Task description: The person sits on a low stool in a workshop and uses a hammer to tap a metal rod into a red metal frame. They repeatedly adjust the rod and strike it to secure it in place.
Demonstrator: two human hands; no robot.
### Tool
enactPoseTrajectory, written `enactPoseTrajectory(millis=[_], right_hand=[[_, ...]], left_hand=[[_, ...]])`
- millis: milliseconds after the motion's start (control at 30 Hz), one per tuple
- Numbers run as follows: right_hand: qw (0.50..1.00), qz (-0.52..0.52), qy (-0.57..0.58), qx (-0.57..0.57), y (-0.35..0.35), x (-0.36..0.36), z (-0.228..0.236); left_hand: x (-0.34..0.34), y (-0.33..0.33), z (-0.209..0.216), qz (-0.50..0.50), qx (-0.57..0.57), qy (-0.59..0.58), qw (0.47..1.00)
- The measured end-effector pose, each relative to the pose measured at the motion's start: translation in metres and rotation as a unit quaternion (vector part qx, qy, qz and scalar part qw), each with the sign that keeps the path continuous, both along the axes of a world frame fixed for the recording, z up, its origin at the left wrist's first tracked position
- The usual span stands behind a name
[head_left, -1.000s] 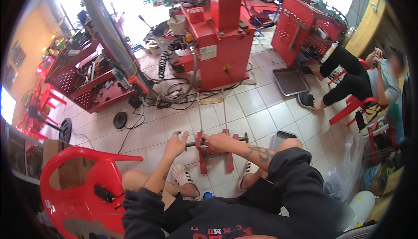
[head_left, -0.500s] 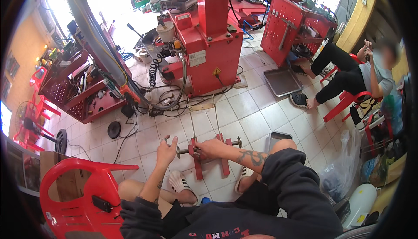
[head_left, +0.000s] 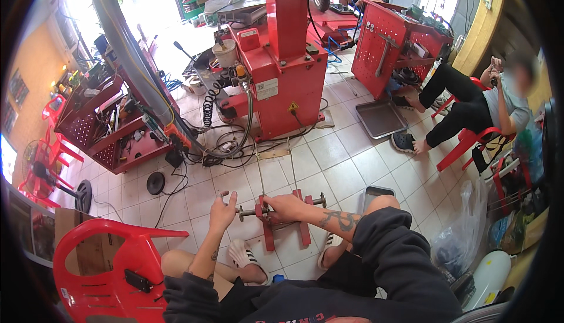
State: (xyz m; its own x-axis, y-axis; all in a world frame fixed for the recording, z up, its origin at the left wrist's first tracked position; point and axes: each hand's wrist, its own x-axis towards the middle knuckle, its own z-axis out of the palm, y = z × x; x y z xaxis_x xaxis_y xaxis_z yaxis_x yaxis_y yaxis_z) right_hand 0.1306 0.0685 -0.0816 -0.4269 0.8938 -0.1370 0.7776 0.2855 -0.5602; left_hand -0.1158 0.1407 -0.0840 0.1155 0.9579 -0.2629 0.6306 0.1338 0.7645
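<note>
A low red metal stand (head_left: pixel 269 238) rests on the floor tiles between my feet. Across its top lies a metal shaft (head_left: pixel 249 212) with a round flange at each end. My right hand (head_left: pixel 283 208) is closed over the stand's left upright, by the shaft; its fingertips hide whatever they grip. Beside the shaft's left end is my left hand (head_left: pixel 222 212), thumb raised and fingers apart, with nothing visible in it. Thin rods or cords run from the stand toward a wooden strip (head_left: pixel 274 154) on the floor.
A red lift post (head_left: pixel 288 82) stands ahead amid cables and hoses. Red tool carts (head_left: pixel 376 47) flank it. A metal tray (head_left: pixel 380 118) lies right, near a seated person (head_left: pixel 508 105). Left of me is a red plastic chair (head_left: pixel 111 270) holding a black phone-like object (head_left: pixel 137 280).
The view has tilted slightly upward, so the stand and shaft sit a little lower in it. Both hands keep nearly the same places, the right still at the stand's left upright.
</note>
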Motion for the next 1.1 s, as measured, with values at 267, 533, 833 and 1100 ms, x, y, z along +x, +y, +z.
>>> enactPoseTrajectory(millis=[267,533,833,1100], right_hand=[[0.997,-0.002,-0.037,-0.064,-0.002,-0.009,0.007],[0.981,-0.068,0.140,-0.115,0.006,-0.003,-0.051],[0.964,-0.124,0.192,-0.134,0.001,-0.014,-0.050],[0.959,-0.105,0.189,-0.184,0.006,-0.014,-0.036]], left_hand=[[-0.007,0.001,-0.019,0.026,-0.052,-0.020,0.998],[0.004,-0.002,-0.010,-0.067,0.022,0.080,0.994],[-0.002,0.004,-0.024,-0.127,-0.108,0.092,0.982],[-0.007,0.002,-0.018,-0.114,-0.194,0.120,0.967]])
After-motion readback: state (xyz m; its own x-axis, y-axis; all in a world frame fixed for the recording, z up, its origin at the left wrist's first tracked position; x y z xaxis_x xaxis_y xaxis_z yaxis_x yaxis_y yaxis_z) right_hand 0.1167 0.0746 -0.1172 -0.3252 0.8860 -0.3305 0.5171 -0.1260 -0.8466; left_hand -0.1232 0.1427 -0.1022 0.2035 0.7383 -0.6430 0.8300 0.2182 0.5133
